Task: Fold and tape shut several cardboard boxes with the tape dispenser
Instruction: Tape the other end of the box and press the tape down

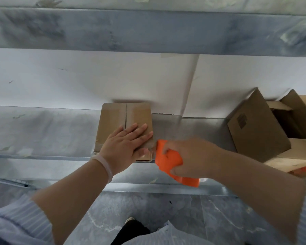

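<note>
The small cardboard box [111, 124] is plain brown and squarish. Its two top flaps are folded shut and meet in a straight seam that runs from near to far down the middle of the lid, and the near left corner looks a little scuffed. It sits in the centre of the scene on the near part of a metal bench [42, 131], with its far edge against the white sheets [95, 82] that cover the far part of the bench. The left hand [124, 147] lies flat on the near half of the lid, fingers straight and spread, pressing down over the seam, with a pale wristband [105, 165] on that wrist. The right hand [193, 156] curls around one orange tape dispenser [170, 161], whose front end is at the box's near right corner. At the right edge, well apart from the small box, lie open cardboard boxes [254, 131], darker and tilted, flaps up; at least two show, and the exact number cannot be told. Two hands, one dispenser and one closed box are in view.
</note>
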`<state>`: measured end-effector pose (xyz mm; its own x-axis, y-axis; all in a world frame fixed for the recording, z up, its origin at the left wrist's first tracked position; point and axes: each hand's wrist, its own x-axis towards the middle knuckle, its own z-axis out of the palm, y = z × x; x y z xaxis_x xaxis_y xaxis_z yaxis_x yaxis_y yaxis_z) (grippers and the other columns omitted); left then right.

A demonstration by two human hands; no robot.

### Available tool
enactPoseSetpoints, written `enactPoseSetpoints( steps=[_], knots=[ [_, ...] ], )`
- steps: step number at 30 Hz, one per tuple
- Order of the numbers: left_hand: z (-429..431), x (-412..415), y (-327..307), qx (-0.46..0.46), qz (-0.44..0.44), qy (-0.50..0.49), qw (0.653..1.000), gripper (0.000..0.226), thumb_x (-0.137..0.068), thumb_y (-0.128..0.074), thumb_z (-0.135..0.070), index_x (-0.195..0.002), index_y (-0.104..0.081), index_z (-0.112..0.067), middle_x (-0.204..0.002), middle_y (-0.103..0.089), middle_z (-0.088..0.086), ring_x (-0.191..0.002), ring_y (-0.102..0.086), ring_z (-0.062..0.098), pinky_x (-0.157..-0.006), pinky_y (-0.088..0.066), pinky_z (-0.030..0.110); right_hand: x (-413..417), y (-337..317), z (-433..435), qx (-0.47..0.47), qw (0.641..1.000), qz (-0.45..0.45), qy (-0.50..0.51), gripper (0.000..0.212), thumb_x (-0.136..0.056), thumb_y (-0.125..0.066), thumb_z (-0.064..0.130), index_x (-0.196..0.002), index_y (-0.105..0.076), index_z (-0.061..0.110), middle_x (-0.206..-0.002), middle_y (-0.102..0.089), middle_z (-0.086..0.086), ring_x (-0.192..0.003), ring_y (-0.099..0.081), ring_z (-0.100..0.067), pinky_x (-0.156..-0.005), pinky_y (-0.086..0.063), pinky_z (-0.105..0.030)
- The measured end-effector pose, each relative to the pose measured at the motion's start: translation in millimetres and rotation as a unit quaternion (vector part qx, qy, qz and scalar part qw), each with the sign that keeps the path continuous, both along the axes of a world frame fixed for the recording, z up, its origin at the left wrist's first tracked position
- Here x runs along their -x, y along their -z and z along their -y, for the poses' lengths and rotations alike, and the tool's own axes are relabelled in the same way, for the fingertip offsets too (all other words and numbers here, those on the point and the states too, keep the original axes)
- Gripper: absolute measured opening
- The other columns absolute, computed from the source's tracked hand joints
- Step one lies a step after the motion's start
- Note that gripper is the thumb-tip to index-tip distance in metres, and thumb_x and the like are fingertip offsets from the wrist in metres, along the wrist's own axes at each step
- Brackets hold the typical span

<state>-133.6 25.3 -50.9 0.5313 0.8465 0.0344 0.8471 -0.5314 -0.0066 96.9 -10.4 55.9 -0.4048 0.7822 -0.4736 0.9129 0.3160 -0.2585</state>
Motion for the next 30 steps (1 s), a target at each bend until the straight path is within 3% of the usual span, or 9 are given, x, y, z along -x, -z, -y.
enactPoseSetpoints(
  steps=[3, 6, 18, 30],
  knots=[
    [1.2, -0.7, -1.6, 0.004, 0.0, 0.001, 1.0, 0.059, -0.098, -0.013, -0.061, -0.144, -0.042, -0.037, -0.15, -0.041, -0.009, -0.137, -0.043, 0.02, -0.109, -0.035, 0.046, 11.8, 8.4, 2.6, -0.012, 0.999, -0.011, 0.029, 0.042, -0.081, -0.064, 0.043, -0.118, -0.046, 0.045, -0.102, -0.052, 0.013, -0.088, -0.047, -0.013, -0.07, -0.034, -0.027],
    [1.3, -2.0, -2.9, 0.01, 0.0, 0.001, 1.0, 0.06, -0.099, -0.011, -0.061, -0.144, -0.041, -0.037, -0.15, -0.042, -0.009, -0.137, -0.043, 0.02, -0.109, -0.036, 0.047, 14.3, 16.0, 0.8, -0.013, 0.998, -0.028, 0.048, 0.041, -0.08, -0.066, 0.041, -0.117, -0.047, 0.045, -0.098, -0.049, 0.015, -0.085, -0.046, -0.012, -0.063, -0.032, -0.027],
    [0.3, -4.2, -4.3, 0.032, -0.013, -0.004, 0.999, 0.062, -0.096, -0.009, -0.064, -0.147, -0.035, -0.038, -0.154, -0.035, -0.01, -0.141, -0.036, 0.02, -0.112, -0.032, 0.046, 14.9, 21.0, -7.2, 0.034, 0.992, -0.086, 0.087, 0.041, -0.08, -0.071, 0.036, -0.116, -0.052, 0.038, -0.107, -0.048, 0.01, -0.095, -0.05, -0.018, -0.075, -0.038, -0.028],
    [3.5, -7.5, -8.3, 0.04, -0.016, -0.012, 0.999, 0.075, -0.079, 0.02, -0.074, -0.146, 0.0, -0.045, -0.16, -0.009, -0.018, -0.149, -0.011, 0.012, -0.119, -0.008, 0.036, 17.5, 34.9, 5.8, -0.019, 0.99, -0.097, 0.101, 0.035, -0.08, -0.067, 0.033, -0.111, -0.05, 0.037, -0.108, -0.055, 0.008, -0.09, -0.053, -0.019, -0.073, -0.045, -0.03]
  ],
)
